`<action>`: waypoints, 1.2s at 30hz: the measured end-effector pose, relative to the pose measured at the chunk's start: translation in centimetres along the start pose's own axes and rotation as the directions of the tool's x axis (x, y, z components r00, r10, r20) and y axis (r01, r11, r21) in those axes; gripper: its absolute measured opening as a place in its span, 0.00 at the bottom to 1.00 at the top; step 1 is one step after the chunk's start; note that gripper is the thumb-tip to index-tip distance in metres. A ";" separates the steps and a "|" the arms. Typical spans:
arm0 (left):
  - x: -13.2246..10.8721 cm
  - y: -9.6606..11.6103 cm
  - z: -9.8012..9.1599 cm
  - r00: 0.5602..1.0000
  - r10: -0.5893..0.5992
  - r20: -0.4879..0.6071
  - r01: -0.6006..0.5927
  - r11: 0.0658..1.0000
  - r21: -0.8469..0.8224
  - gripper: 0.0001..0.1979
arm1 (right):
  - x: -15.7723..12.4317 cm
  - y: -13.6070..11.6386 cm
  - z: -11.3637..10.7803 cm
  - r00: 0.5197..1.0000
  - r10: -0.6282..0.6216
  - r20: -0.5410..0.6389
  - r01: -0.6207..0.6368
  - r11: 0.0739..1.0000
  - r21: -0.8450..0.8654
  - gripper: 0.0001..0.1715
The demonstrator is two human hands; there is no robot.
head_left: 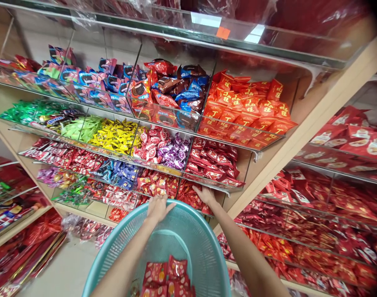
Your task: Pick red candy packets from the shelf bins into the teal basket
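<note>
Fingers (198, 191) of the right hand (206, 195) are among red packets (187, 196), grip unclear; left hand (158, 208), thumb wide, overlaps the basket rim (198, 217)

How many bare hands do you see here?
2: the left hand at the far rim of the teal basket, the right hand beside red packets. No others show.

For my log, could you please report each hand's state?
Left hand: at the basket rim, thumb spread; grip unclear.
Right hand: at red packets; grip unclear.

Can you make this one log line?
left hand: at basket rim | right hand: at red shelf packets | inside basket: red fruit-print packets
</note>
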State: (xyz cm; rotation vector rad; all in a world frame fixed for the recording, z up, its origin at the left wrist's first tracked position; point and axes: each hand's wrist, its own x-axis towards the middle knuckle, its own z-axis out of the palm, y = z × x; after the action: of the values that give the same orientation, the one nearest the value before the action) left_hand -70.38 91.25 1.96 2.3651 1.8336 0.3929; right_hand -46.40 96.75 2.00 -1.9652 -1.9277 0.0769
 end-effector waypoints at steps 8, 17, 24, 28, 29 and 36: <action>0.0 -0.1 0.1 1.000 0.005 -0.018 -0.005 1.000 0.000 0.29 | 0.7 -1.0 -0.5 0.999 -0.008 0.032 0.008 1.000 -0.002 0.27; 0.0 -0.2 0.2 1.000 0.017 -0.019 -0.017 1.000 0.003 0.30 | -4.9 0.2 -1.6 0.948 0.316 0.041 -0.311 0.946 -0.090 0.35; 0.1 -0.1 0.2 1.000 0.002 -0.006 -0.002 1.000 -0.007 0.28 | -5.5 -0.4 -0.2 0.922 0.377 0.090 -0.366 0.923 -0.118 0.37; 0.0 0.0 0.0 1.000 -0.001 0.004 0.001 1.000 -0.008 0.28 | -5.4 0.1 0.1 0.931 0.358 0.075 -0.354 0.933 -0.065 0.36; 0.0 0.0 0.0 1.000 -0.002 0.005 0.002 1.000 -0.008 0.28 | -5.4 0.3 0.2 0.939 0.337 0.070 -0.334 0.941 -0.047 0.34; 0.1 -0.2 0.2 1.000 -0.008 0.001 0.008 1.000 -0.014 0.29 | -5.6 0.7 0.6 0.936 0.351 0.041 -0.353 0.930 0.100 0.36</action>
State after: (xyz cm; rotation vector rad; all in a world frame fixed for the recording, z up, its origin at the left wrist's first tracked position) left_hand -70.46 91.40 1.71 2.3473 1.8338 0.4028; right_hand -46.18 91.41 -0.04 -2.2212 -1.5260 0.2929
